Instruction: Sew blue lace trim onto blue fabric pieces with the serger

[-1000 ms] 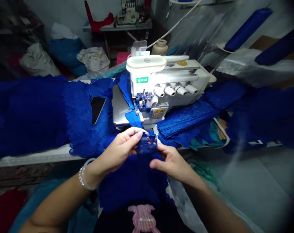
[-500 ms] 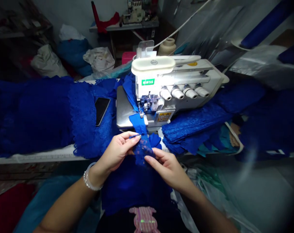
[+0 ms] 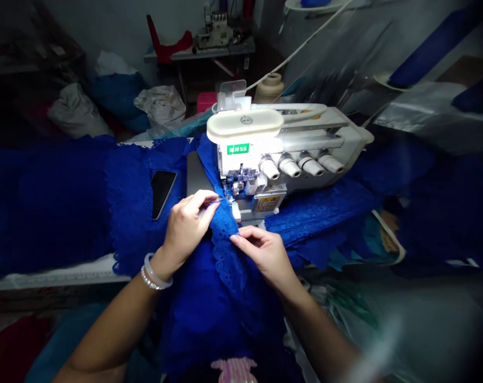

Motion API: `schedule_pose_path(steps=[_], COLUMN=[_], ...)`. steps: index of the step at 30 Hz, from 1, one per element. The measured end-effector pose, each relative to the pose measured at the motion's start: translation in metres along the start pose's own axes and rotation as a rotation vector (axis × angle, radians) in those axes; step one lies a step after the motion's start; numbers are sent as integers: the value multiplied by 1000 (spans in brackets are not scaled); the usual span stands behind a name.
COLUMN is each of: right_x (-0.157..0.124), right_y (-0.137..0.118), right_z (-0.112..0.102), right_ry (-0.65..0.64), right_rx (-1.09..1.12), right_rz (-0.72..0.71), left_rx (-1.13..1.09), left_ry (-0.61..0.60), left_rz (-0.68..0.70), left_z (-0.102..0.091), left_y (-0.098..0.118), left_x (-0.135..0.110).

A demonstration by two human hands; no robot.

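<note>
Nearest, at bottom edge: pink striped ornament, count one. Beyond it: plain royal-blue cloth, draped across the lap. Over that: royal-blue openwork lace strip with scalloped border, count one, pinched at its right edge between thumb and forefinger of bare right hand, and at its upper end, just beside silver presser foot, between fingertips of bare left hand. On left wrist: two pale bracelets. Changed since half a second ago: left hand moved up from the near side of the bed to the foot; right hand also closer; lace, then bunched, now spread lengthwise. Long axis: from foot down toward lap, lower end leaning right, scallops facing left. Under the foot or not: cannot tell. Beyond: white overlock sewing machine, with four white knobs; to its left, one black phone on blue lace fabric. Farthest: second sewing machine, count one.
</note>
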State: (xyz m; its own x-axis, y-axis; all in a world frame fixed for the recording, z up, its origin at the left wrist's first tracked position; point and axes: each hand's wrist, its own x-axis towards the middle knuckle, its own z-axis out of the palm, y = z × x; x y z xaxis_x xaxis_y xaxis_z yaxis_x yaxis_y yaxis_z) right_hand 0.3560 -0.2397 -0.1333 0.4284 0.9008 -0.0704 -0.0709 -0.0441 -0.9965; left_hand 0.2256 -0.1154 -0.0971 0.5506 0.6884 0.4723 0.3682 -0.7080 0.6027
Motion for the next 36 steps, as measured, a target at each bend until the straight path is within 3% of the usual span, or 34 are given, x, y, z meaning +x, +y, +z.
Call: schedule_pose_path(steps=[5,11,17,20,26,30,36], right_x=[-21,-23,-25,-22,-5,-2,-3], right_y=[6,5,5,4,-6,-7,-4], right_z=[-1,2,5,3,-6,-6,-3], right_ry=[86,105,69,-11,-290,-230,-143], right_rx=[-31,-30,14,6,-159,-72,-53], right_rz=[-10,-4,31,19,27,51,-28], left_rx=[17,57,308,316,122,111,136], left_ry=[-9,-33,-146,-148,-104,-74,-51], left_rz=[-37,-32,3,36,33,39,20], left_z=[-8,-8,-8,-6,0,3,6], left_y=[7,9,14,17,13,8,7], left_x=[-15,-16,-11,-9,0,7,13])
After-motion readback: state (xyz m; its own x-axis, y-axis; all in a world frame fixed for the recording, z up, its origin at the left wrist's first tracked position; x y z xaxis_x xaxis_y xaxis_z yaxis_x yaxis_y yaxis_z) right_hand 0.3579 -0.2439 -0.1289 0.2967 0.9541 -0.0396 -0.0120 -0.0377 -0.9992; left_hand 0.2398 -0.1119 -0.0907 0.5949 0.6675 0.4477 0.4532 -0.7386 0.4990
